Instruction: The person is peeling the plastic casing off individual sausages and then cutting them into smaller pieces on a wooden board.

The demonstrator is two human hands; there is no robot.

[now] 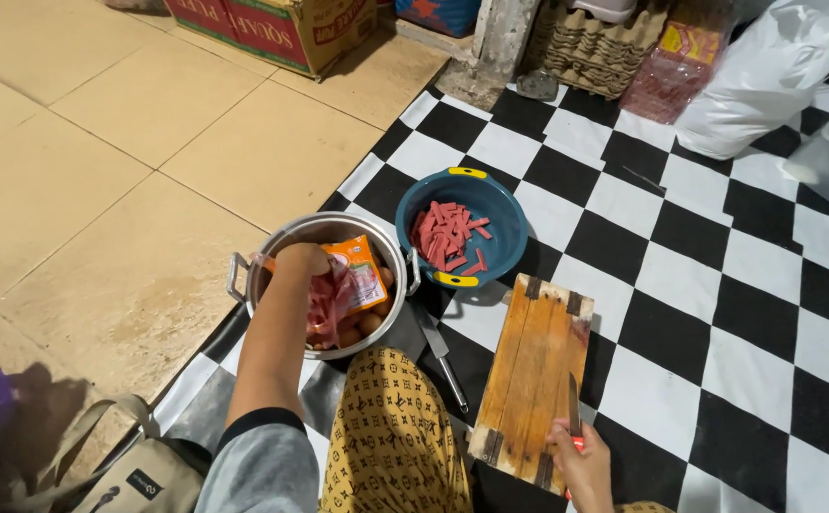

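My left hand reaches into a metal pot and grips a plastic sausage packet, orange and pink, above several round sausages or eggs at the pot's bottom. My right hand holds a knife by its red handle, blade lying on the lower edge of a wooden cutting board. A blue bowl with yellow handles holds several cut red sausage strips and sits beyond the board, right of the pot.
A second knife lies between pot and board on the black-and-white checkered mat. Cardboard box, egg trays and white plastic bags stand along the far edge. A grey bag is at my lower left on tan floor tiles.
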